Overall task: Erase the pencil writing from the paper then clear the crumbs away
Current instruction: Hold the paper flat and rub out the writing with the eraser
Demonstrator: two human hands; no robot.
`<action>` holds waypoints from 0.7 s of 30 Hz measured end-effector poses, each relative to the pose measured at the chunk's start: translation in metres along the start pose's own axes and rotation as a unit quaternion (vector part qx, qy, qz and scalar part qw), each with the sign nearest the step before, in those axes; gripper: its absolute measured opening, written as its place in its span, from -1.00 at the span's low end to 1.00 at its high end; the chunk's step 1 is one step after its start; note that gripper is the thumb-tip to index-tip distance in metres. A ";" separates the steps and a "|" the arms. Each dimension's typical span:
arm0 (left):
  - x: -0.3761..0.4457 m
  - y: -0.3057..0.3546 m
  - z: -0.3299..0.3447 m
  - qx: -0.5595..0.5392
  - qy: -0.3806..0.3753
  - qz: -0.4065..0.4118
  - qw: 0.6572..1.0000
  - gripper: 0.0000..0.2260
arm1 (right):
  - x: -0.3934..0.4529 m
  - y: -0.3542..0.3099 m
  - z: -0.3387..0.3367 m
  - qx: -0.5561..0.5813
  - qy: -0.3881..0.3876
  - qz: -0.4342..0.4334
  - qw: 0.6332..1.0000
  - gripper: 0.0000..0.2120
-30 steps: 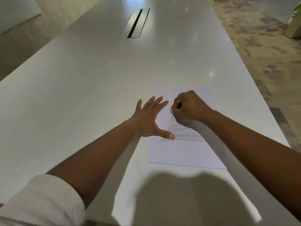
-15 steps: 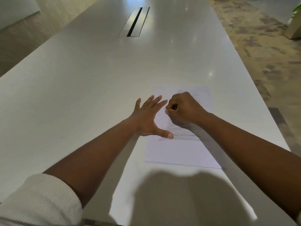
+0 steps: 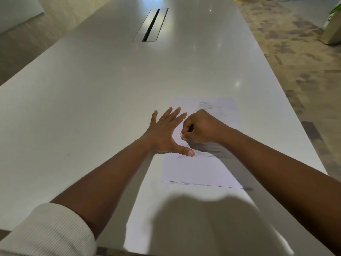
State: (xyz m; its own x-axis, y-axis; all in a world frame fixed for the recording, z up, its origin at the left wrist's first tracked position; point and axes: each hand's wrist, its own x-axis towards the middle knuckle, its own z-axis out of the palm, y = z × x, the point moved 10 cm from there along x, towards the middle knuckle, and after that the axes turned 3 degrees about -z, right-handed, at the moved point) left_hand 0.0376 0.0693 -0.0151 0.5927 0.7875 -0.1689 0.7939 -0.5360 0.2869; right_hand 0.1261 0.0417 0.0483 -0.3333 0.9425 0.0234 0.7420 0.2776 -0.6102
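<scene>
White paper [image 3: 201,169] lies flat on big glossy white table [image 3: 92,89], near the right-front edge, long side running away from the person. L hand [image 3: 164,134] is flat, fingers straight & spread, palm down; it sits on the paper's left edge, thumb [image 3: 186,151] stretched out across the sheet, pinning it. R hand [image 3: 200,127] is curled into a fist over mid-sheet, just beside L fingertips, thumb & index pinching sth small and pale at the tip [image 3: 183,136], pressed to the paper; looks like an eraser but too small to be sure. Grey pencil marks [image 3: 208,106] visible on the far part of the sheet beyond R hand, more pencil shading [image 3: 210,151] under the R wrist w/ shadow over it. A few tiny dark crumbs [image 3: 179,130] on the paper between the two hands. L forearm bare, white ribbed sleeve [image 3: 48,231] pushed up at bottom left. Metal cable slot [image 3: 150,24] set in table far off. Patterned floor [image 3: 295,52] to the right.
</scene>
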 end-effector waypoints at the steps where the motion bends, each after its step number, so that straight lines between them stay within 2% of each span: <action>1: -0.001 0.000 0.000 0.000 0.002 0.001 1.000 0.29 | 0.000 0.002 0.000 0.006 0.002 0.002 1.000 -0.93; 8: -0.005 0.002 -0.002 -0.007 0.020 0.010 1.000 0.24 | -0.011 0.021 -0.001 0.096 0.054 0.017 0.994 -0.95; 21: -0.018 0.009 -0.001 -0.022 0.028 0.019 0.999 0.18 | -0.019 0.015 -0.003 0.076 0.083 -0.019 0.993 -0.97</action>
State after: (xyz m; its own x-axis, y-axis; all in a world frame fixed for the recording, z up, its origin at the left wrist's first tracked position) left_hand 0.0337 0.0504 -0.0089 0.6129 0.7831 -0.1054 0.7637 -0.5528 0.3335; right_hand 0.1457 0.0287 0.0409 -0.2487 0.9532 0.1718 0.6300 0.2939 -0.7188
